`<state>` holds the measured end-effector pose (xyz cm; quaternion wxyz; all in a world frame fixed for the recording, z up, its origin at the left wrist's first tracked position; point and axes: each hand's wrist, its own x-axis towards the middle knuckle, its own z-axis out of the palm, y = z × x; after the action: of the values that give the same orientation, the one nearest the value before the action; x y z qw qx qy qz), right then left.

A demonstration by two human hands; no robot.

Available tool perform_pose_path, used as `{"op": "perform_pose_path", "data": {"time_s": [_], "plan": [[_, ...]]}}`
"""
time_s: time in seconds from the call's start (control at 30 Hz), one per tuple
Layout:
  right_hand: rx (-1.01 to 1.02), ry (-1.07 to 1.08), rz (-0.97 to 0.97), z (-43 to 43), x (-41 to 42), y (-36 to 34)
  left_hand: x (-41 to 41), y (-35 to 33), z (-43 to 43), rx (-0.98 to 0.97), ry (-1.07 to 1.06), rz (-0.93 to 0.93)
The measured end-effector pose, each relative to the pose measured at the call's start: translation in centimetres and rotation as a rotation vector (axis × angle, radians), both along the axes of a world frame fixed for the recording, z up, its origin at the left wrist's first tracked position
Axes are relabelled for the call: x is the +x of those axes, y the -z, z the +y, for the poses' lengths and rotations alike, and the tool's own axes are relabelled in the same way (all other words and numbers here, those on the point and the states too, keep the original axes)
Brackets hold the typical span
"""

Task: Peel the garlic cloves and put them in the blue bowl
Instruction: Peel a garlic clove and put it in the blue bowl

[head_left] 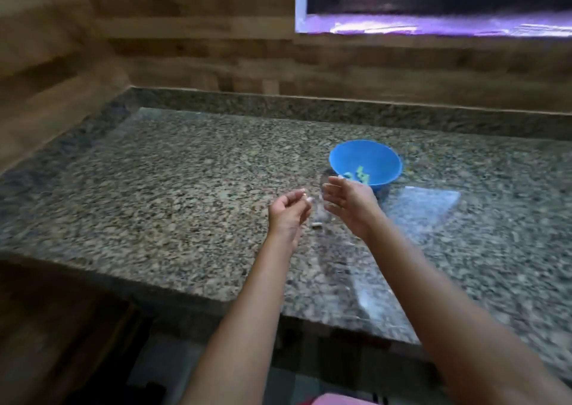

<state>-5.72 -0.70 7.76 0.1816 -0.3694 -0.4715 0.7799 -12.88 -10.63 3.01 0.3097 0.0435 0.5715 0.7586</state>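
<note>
L hand (288, 212): fingers curled, tips pinched together on sth tiny and pale; too blurred to ID. R hand (349, 202): fingers straight, relaxed, palm facing L, holds nothing. Hands apart, above tabletop (173, 172). Blue bowl (365, 160) just beyond R hand, pale bits inside. Small pale scrap (316, 225) below, between hands. No legible writing.

My left hand (289, 211) is up over the granite counter (173, 169), fingers curled, just left of the blue bowl (365, 161). My right hand (348, 202) is loose and sits right in front of the bowl. A few small pale bits (359, 174) lie in the bowl. One small white bit (316, 225) lies on the counter, near the bowl.
</note>
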Motion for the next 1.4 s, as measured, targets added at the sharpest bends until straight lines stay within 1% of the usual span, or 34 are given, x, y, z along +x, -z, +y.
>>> {"op": "perform_pose_path", "data": {"time_s": [0.03,0.17,0.23,0.33,0.4,0.5,0.6,0.7,0.8,0.87,0.93,0.97,1.07,1.13,1.2,1.27,1.4], "plan": [[-0.008,0.013,-0.012,1.2,1.0,0.4,0.8,0.0,1.0,-0.020,-0.017,0.001],[-0.043,0.030,-0.053,4.0,3.7,1.6,3.0,0.4,3.4,-0.241,-0.040,0.160],[-0.064,0.035,-0.049,4.6,4.2,2.2,2.6,1.2,3.2,-0.399,-0.025,0.282],[-0.079,0.035,-0.048,5.2,4.5,3.0,2.5,2.3,3.2,-0.669,0.078,0.473],[-0.029,0.034,-0.064,5.3,4.4,3.5,2.5,2.7,3.3,-0.753,0.131,0.560],[0.171,-0.048,-0.170,5.6,3.9,4.5,2.5,3.1,3.7,-0.815,0.149,0.618],[0.432,-0.191,-0.366,5.5,2.4,5.1,2.1,3.2,3.8,-0.795,0.149,0.595],[0.733,-0.341,-0.544,4.8,0.9,5.4,1.4,3.3,3.9,-0.697,0.094,0.495],[0.926,-0.457,-0.594,4.2,0.0,5.5,0.9,3.1,4.0,-0.608,0.072,0.444],[0.974,-0.500,-0.622,4.0,-0.4,5.5,0.5,3.0,4.4,-0.564,0.053,0.408],[0.969,-0.490,-0.614,4.0,-0.6,5.7,0.0,2.7,4.9,-0.502,0.028,0.365],[0.932,-0.446,-0.590,4.1,-0.6,5.7,-0.2,2.5,5.2,-0.465,0.018,0.349],[0.716,-0.208,-0.411,5.3,-0.5,4.6,-0.6,0.9,7.0,-0.364,0.003,0.322],[0.645,-0.042,-0.300,7.0,-0.6,3.4,-0.8,-0.5,8.9,-0.322,0.022,0.366],[0.683,0.056,-0.294,9.2,-0.8,2.2,-0.8,-1.6,11.1,-0.310,0.060,0.436],[0.733,0.088,-0.349,10.9,-1.1,1.3,-0.9,-2.4,12.8,-0.335,0.086,0.486],[0.685,0.137,-0.357,12.1,-0.4,0.8,-1.2,-2.5,13.7,-0.339,0.109,0.515]]}}
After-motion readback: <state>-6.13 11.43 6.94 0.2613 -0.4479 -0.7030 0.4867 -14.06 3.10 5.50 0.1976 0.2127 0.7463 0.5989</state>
